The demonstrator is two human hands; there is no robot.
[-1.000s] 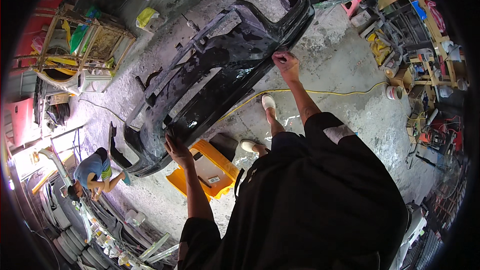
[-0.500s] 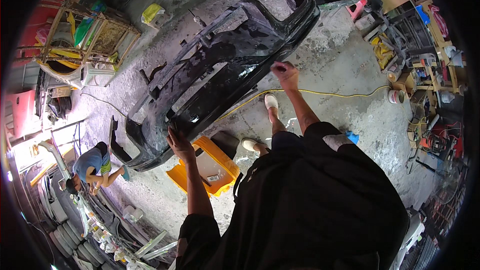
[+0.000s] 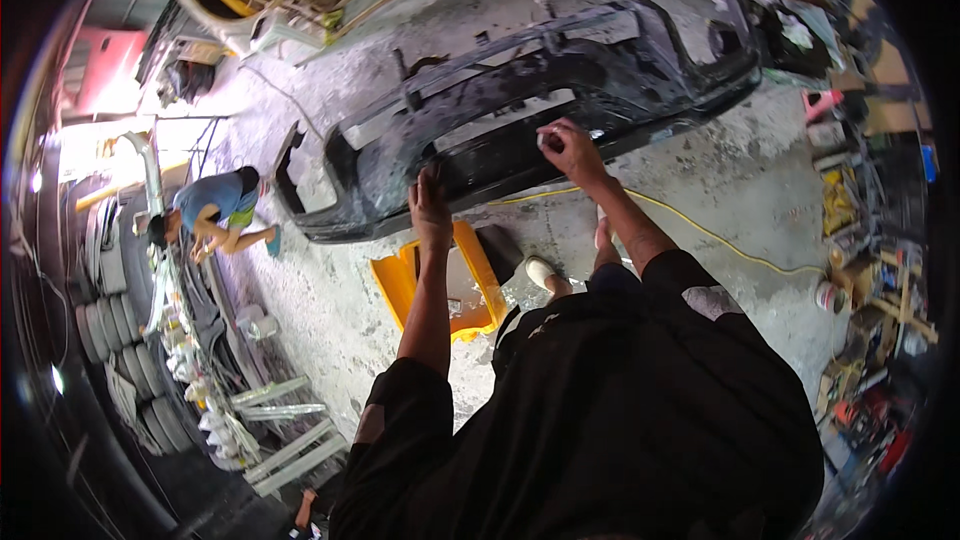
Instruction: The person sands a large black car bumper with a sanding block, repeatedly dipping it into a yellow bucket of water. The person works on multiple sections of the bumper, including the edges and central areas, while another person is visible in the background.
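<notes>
A long black car bumper (image 3: pixel 370 205) lies across the space in front of me, its surface patched with dull grey and wet-looking shine. My left hand (image 3: pixel 430 208) grips its near edge, left of the middle, with the fingertips partly hidden. Farther right, my right hand (image 3: pixel 573 155) is closed over the glossy lower section of the bumper. A small pale and dark bit shows at its fingers, too small to name. Whether this hand touches the bumper I cannot tell.
A yellow plastic crate (image 3: pixel 488 290) stands on the floor below my left hand. A yellow cord (image 3: pixel 690 225) runs across the floor to the right. Another person (image 3: pixel 225 205) bends over at the left beside stacked bumper parts. Shelves with clutter (image 3: pixel 860 290) line the right side.
My view has turned, so the bumper lies more level and farther right. My right hand has moved inward over the bumper from its near edge. The left hand stays on the edge.
</notes>
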